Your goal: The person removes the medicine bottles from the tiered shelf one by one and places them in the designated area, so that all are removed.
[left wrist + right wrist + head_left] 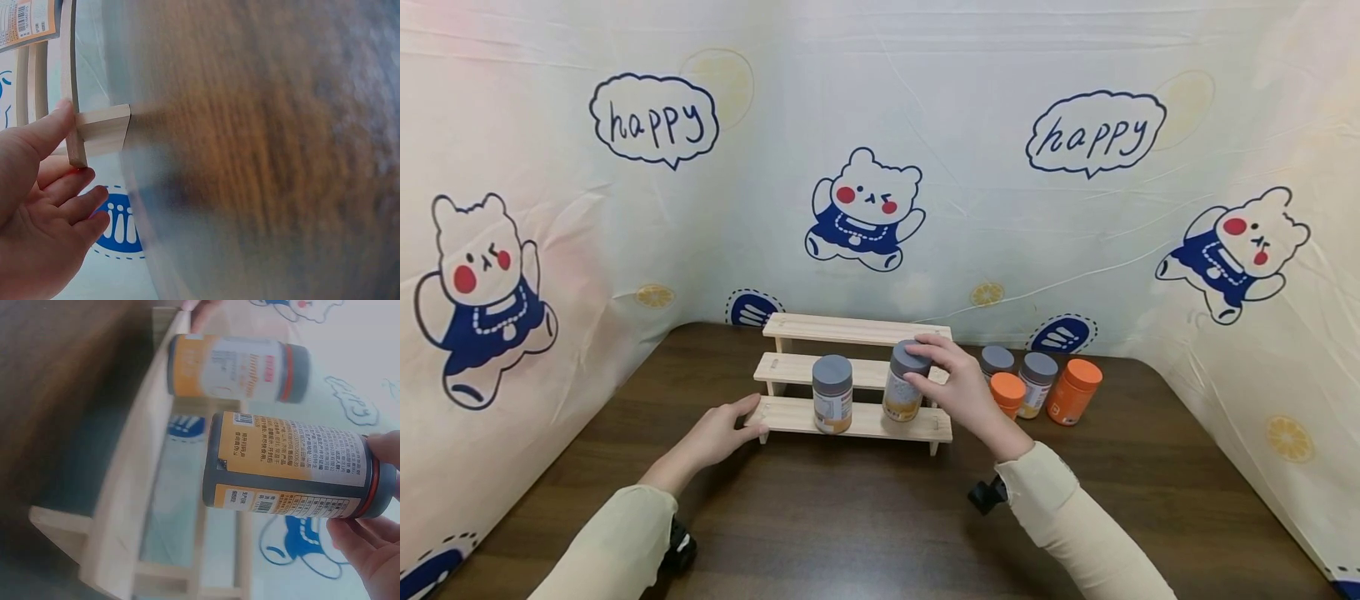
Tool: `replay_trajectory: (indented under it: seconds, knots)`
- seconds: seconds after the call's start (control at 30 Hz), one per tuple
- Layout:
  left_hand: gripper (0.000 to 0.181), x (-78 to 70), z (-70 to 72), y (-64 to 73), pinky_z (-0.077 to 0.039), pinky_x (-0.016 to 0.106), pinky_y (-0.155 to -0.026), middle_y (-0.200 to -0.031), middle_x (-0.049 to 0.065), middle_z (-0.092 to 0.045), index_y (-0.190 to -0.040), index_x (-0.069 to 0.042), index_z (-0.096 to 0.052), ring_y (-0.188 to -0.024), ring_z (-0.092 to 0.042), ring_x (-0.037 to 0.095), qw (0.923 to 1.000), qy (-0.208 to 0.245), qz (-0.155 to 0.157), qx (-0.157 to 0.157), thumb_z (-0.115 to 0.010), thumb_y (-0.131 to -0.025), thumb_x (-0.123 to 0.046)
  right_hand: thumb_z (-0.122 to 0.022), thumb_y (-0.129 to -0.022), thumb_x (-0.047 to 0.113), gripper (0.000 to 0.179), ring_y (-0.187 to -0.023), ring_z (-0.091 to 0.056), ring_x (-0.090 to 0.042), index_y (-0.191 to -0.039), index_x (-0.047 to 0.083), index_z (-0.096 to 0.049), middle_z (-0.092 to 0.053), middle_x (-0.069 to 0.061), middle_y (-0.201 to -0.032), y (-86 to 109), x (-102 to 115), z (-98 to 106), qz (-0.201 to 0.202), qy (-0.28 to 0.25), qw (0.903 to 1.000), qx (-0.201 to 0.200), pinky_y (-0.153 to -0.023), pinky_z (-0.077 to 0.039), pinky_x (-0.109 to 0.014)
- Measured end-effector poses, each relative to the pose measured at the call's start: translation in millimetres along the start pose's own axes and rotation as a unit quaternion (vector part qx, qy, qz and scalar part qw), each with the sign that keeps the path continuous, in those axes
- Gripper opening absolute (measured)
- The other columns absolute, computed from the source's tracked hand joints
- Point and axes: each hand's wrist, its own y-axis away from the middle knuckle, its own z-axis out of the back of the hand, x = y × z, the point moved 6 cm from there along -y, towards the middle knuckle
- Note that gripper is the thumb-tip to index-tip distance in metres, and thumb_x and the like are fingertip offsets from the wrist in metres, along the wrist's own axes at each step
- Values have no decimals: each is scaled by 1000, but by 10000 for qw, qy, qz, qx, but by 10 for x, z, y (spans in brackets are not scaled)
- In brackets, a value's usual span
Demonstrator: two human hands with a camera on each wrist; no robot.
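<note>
My right hand (958, 387) grips a grey-lidded jar (903, 392) by its lid, thumb on one side and fingers on the other. In the right wrist view, a gap shows between the held jar's base (215, 459) and the front board. A second grey-lidded jar (832, 404) stands upright on the lowest step of the three-step wooden rack (872, 421). At the rack's left end, my left hand (718, 429) pinches the lowest board (70, 75), thumb on top and index finger at its end; the other fingers are loosely bent.
Right of the rack, on the dark wooden table (850, 517), stand two more grey-lidded jars, one in front (1037, 383) and one behind (997, 360). A larger orange jar (1075, 392) and a smaller orange-lidded one (1008, 392) stand beside them. A printed cloth (970, 92) encloses the table.
</note>
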Motion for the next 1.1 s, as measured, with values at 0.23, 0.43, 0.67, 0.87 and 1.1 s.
replay_trajectory:
  seconds: [0.23,0.43,0.67,0.87,1.1]
  knots:
    - [65,8,2,-4,-33,53,-96,-136,28,-38,-135,10,-37,-122,-38,42,10000,28,44,8,-61,-89,-29,-72,-80,7,34,-107,-55,-23,-112,2,-65,-53,-13,-124,8,84,309,-59,-64,9992,-393,-84,-48,-43]
    - [64,0,4,2,-33,53,-96,-135,28,-38,-134,11,-37,-122,-38,42,10000,35,-8,-18,-61,-89,-27,-71,-81,7,34,-109,-53,-25,-113,1,-64,-52,-12,-126,53,88,581,-294,113,9974,-641,-87,-46,-41]
    - [63,-7,5,7,-34,53,-96,-135,28,-38,-135,11,-37,-121,-38,43,10000,23,3,-7,-61,-90,-27,-71,-81,6,34,-106,-54,-28,-113,-2,-63,-51,-13,-126,140,67,876,-533,250,9942,-897,-85,-48,-29]
    - [63,-6,9,3,-34,53,-96,-135,29,-38,-134,11,-37,-121,-38,43,10000,16,-23,-4,-61,-90,-26,-69,-82,2,32,-105,-54,-24,-113,-3,-63,-53,-11,-124,234,21,1104,-588,349,9913,-1125,-82,-45,-16]
    - [62,-12,5,6,-34,53,-95,-135,29,-38,-134,11,-37,-121,-39,43,10000,10,-76,8,-60,-90,-26,-69,-82,7,36,-109,-50,-26,-117,1,-62,-51,-10,-127,392,-98,1349,-1021,778,9838,-1248,-83,-44,-16]
